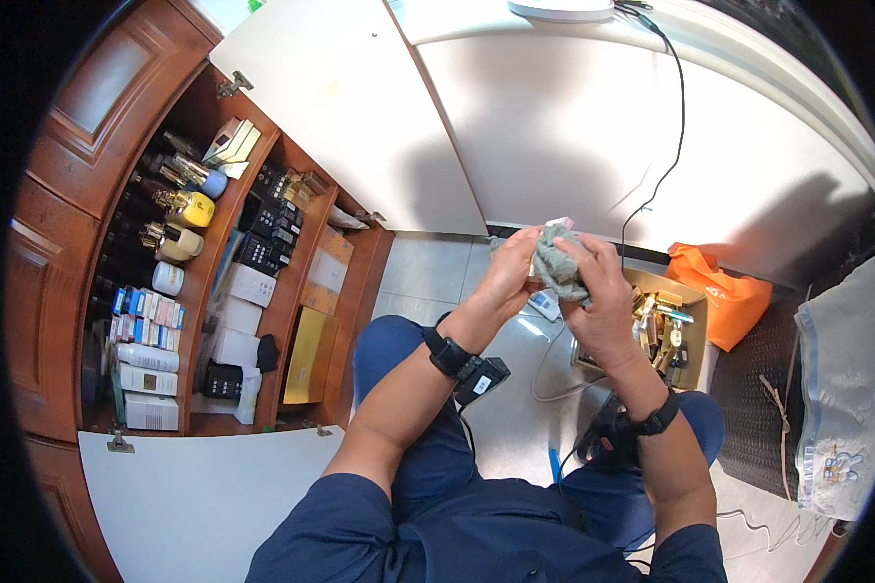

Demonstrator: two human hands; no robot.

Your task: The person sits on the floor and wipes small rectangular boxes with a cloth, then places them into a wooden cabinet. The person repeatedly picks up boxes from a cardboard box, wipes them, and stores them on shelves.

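Observation:
In front of me, my left hand [512, 270] grips a small box [560, 222] with a pale pink and white end poking out at the top. Most of the box is hidden by fingers and cloth. A grey-green cloth [560, 266] is bunched against it, held by my right hand [599, 291]. Just beyond and below my right hand stands a cardboard box [692, 342] full of gold-coloured and dark cosmetic tubes and small packages [660, 321].
An open wooden cabinet [259, 164] on the left holds bottles [190, 209], small cartons [150, 313] and black boxes [263, 218]. Its white doors [212, 503] stand wide. An orange bag [729, 299] leans by the cardboard box. A black cable [678, 109] hangs down the white panel.

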